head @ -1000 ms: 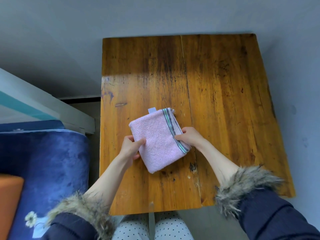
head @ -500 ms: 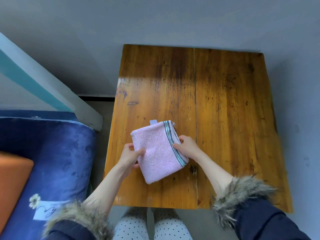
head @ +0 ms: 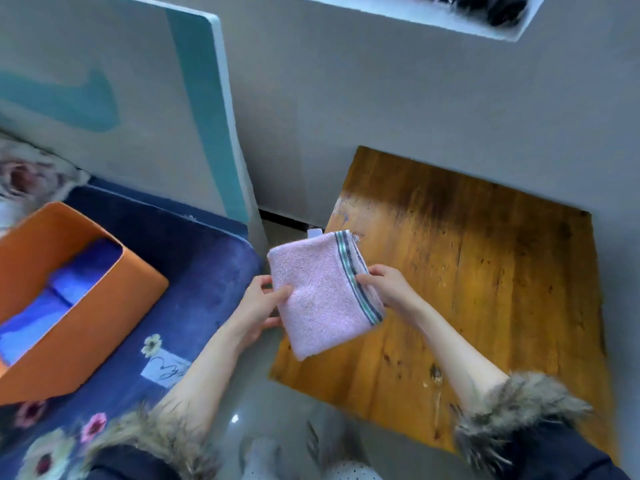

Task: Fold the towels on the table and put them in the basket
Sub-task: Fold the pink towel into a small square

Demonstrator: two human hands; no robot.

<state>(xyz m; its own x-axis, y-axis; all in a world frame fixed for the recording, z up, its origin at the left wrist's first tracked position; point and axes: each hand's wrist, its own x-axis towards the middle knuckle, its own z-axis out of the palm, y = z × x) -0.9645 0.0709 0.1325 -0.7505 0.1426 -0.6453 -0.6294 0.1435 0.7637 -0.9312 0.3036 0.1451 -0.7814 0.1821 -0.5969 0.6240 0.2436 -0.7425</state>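
folded pink towel (head: 320, 296) now off table (head: 485, 289), in both hands

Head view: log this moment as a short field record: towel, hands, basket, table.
towel: pink towel, folded, striped edge toward the right hand, held over the table's left edge
left hand: grips the towel's left side
right hand: pinches the striped edge
basket: orange basket at left on a blue cushion, blue cloth inside
table: wooden table, no other towel in view
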